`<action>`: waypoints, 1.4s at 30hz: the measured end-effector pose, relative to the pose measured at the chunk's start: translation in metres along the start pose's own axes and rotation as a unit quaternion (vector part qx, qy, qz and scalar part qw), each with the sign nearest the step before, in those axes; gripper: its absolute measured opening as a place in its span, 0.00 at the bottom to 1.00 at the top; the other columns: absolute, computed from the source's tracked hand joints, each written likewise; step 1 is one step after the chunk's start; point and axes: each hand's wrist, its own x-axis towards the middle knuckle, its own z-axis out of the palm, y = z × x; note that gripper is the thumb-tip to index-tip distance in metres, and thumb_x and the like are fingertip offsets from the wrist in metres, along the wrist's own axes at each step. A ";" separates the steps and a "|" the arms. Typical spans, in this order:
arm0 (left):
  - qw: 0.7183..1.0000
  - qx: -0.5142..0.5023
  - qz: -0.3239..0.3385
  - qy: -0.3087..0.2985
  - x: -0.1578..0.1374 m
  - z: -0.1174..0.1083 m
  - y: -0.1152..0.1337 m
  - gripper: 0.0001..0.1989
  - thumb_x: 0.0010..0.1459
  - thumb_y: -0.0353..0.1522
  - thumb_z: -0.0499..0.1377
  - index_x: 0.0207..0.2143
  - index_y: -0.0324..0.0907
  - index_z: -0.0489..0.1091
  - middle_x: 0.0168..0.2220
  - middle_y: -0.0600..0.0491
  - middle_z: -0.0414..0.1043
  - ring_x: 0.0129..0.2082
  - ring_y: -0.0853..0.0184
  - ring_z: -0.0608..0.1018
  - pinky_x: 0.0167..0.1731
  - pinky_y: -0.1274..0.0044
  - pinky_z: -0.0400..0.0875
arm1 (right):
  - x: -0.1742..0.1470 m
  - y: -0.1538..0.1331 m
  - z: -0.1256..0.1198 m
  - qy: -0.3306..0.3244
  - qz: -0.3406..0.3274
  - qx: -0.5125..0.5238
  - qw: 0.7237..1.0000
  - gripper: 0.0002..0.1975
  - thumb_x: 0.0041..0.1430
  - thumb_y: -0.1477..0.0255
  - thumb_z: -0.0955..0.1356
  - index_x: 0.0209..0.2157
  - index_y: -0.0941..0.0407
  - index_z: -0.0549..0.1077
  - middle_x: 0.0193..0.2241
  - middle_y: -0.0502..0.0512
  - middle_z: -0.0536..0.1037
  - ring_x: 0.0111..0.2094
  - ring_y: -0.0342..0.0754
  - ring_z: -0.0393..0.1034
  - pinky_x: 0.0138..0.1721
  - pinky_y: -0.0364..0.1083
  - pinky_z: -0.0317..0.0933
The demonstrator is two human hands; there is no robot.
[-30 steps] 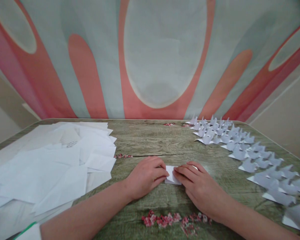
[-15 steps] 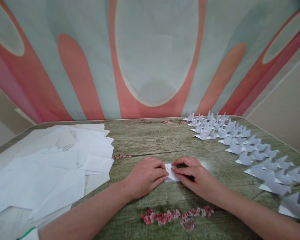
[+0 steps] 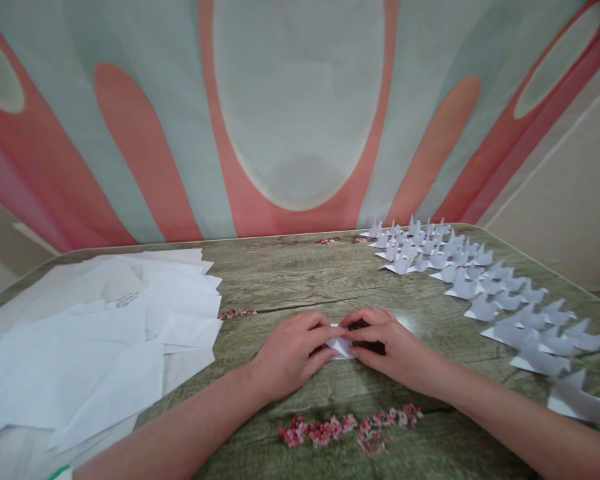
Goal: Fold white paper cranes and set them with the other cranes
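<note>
A small folded piece of white paper (image 3: 341, 347) lies on the table between my two hands. My left hand (image 3: 296, 347) grips its left side, with fingertips on the upper and lower edges. From the other side, my right hand (image 3: 387, 343) pinches the paper's right part, fingers bent around it. The fingertips of both hands nearly meet over the top edge. Part of the paper is hidden beneath the fingers.
A spread pile of white paper sheets (image 3: 105, 347) covers the table's left side. Rows of folded white paper birds (image 3: 463, 285) stand along the right. Pink blossom patterns (image 3: 325, 430) mark the wood-look tabletop (image 3: 270, 273). A patterned backdrop (image 3: 300, 113) rises behind.
My fingers have shifted on the paper, and a raised triangular fold now shows between them. The left fingertips reach further over the top edge. The view has turned slightly right.
</note>
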 end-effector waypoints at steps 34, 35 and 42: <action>0.998 -0.052 -0.019 0.014 0.005 0.000 0.002 0.08 0.59 0.31 0.54 0.36 0.44 0.73 0.38 0.53 0.72 0.38 0.68 0.72 0.39 0.77 0.66 | 0.004 0.001 -0.002 0.023 0.036 0.071 0.997 0.06 0.52 0.76 0.68 0.30 0.51 0.77 0.37 0.50 0.75 0.41 0.46 0.68 0.46 0.51 0.57; 0.997 -0.063 -0.032 0.022 0.006 0.001 0.002 0.08 0.58 0.31 0.54 0.35 0.44 0.73 0.38 0.54 0.72 0.37 0.68 0.73 0.39 0.77 0.66 | 0.004 0.001 -0.002 0.022 0.036 0.072 0.997 0.06 0.52 0.77 0.68 0.30 0.52 0.76 0.37 0.50 0.75 0.41 0.46 0.68 0.45 0.51 0.57; 0.991 -0.081 -0.093 0.053 0.011 0.006 0.006 0.07 0.56 0.29 0.55 0.30 0.42 0.73 0.33 0.54 0.72 0.34 0.68 0.73 0.37 0.77 0.67 | 0.004 0.001 -0.005 0.004 0.019 0.055 0.998 0.06 0.53 0.77 0.68 0.31 0.52 0.76 0.38 0.50 0.74 0.42 0.46 0.67 0.46 0.51 0.56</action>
